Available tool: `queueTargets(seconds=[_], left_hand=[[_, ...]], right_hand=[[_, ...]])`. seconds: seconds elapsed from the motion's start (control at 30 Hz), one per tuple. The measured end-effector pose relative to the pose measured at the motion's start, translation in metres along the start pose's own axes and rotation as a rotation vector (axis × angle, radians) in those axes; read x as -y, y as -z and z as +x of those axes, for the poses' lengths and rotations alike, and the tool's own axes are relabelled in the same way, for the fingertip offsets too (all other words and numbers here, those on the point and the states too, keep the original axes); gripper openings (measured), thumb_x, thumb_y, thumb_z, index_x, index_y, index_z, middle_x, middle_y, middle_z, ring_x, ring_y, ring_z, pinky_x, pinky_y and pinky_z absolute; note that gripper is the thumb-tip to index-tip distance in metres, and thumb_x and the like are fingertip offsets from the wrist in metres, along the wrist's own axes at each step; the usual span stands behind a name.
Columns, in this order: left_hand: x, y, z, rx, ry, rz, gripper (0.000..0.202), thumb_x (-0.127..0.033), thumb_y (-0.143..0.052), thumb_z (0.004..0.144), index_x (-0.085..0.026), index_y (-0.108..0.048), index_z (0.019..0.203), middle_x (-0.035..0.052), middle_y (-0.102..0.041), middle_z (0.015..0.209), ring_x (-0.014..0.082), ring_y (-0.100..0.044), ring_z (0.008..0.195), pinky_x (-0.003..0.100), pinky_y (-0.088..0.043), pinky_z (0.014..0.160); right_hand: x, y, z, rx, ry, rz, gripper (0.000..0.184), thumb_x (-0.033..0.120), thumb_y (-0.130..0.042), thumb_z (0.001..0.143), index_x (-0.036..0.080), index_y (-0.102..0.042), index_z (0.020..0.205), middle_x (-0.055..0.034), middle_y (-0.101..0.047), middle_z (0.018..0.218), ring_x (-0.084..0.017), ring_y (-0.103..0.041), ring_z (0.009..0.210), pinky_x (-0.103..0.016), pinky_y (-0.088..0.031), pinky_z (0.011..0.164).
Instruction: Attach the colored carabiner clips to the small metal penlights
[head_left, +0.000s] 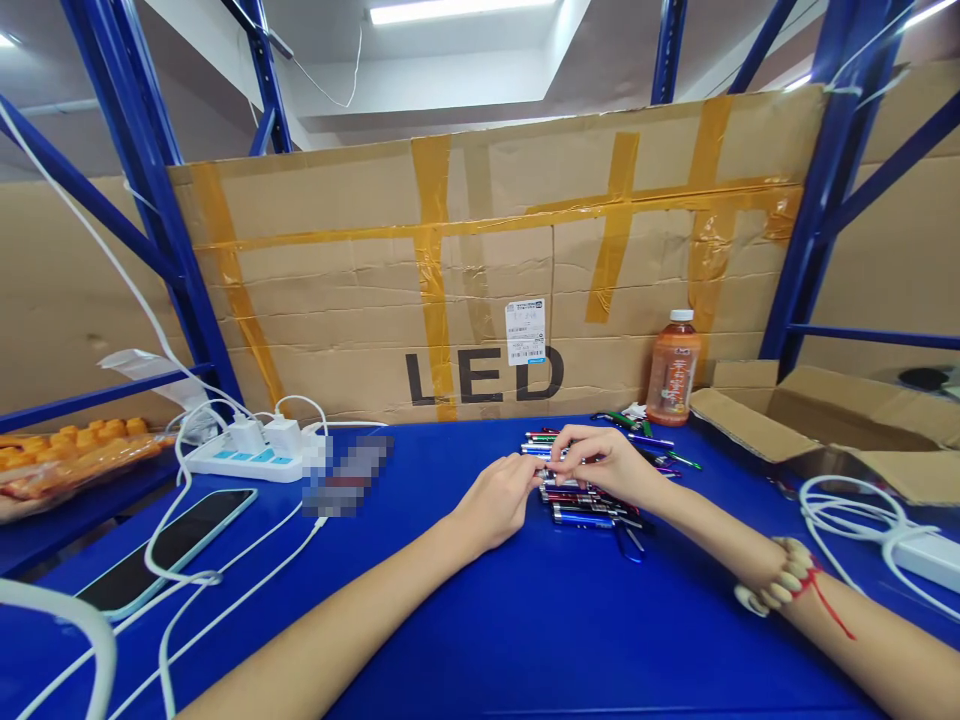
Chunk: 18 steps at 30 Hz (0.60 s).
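On the blue tabletop lies a row of small shiny cylinders in blue, red, silver and dark colours, some with thin cords at the ends. My left hand is at the row's left side, its fingers curled and pressed together. From the right, my right hand reaches over the row with thumb and forefinger pinched, its tips meeting the left fingertips. Whatever is between the fingertips is too small and covered to make out. Behind my right hand more slim pieces, green and purple, lie loosely scattered.
A bottle of orange drink stands at the back right, near an open cardboard box and a coiled white cable. At left are a phone, a power strip and trailing white cords. Taped cardboard walls the back.
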<state>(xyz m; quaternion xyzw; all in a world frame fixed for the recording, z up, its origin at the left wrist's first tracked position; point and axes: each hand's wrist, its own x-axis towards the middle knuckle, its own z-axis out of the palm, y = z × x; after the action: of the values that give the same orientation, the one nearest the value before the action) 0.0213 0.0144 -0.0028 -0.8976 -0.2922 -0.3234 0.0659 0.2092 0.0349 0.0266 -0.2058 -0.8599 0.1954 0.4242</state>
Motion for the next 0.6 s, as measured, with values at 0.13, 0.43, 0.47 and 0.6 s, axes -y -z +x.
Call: queueTargets(seconds=[0.13,0.43,0.47,0.6], left_hand=[[-0.0084,0.0005,-0.0013,-0.006,0.095,-0.032,0.021,-0.017,-0.029,0.089,-0.015,-0.048,0.098,0.0066,-0.058,0.087,0.0168,-0.054,0.079,0.029,-0.044,0.072],[-0.0109,0.0008,-0.0033,0.002,0.137,-0.023,0.023,-0.015,-0.029,0.089,-0.014,-0.050,0.100,0.0062,-0.058,0.084,0.0162,-0.053,0.076,0.027,-0.044,0.069],[-0.0105,0.0004,-0.0033,-0.015,0.126,-0.018,0.024,-0.016,-0.030,0.089,-0.014,-0.051,0.100,0.0061,-0.059,0.086,0.0164,-0.053,0.078,0.028,-0.044,0.070],[-0.0079,-0.0017,-0.0035,-0.048,0.102,-0.018,0.024,-0.018,-0.032,0.090,-0.016,-0.052,0.102,0.0044,-0.062,0.091,0.0163,-0.053,0.080,0.028,-0.044,0.073]], right_hand=[[0.0014,0.0011,-0.0007,0.002,-0.005,-0.043,0.026,0.037,-0.062,0.073,0.017,-0.066,0.058,-0.0056,-0.059,0.073,-0.012,-0.057,0.064,-0.026,-0.047,0.060],[-0.0013,-0.0044,-0.0032,-0.024,-0.024,-0.039,0.029,0.040,-0.060,0.074,0.016,-0.066,0.059,-0.0057,-0.058,0.071,-0.009,-0.050,0.055,-0.022,-0.042,0.050],[-0.0015,-0.0045,-0.0032,-0.026,-0.023,-0.043,0.030,0.041,-0.060,0.074,0.016,-0.066,0.059,-0.0056,-0.058,0.070,-0.009,-0.050,0.055,-0.022,-0.041,0.049],[-0.0032,-0.0040,-0.0033,0.000,-0.018,-0.079,0.032,0.044,-0.060,0.073,0.016,-0.066,0.059,-0.0054,-0.057,0.067,-0.011,-0.051,0.059,-0.023,-0.042,0.052]])
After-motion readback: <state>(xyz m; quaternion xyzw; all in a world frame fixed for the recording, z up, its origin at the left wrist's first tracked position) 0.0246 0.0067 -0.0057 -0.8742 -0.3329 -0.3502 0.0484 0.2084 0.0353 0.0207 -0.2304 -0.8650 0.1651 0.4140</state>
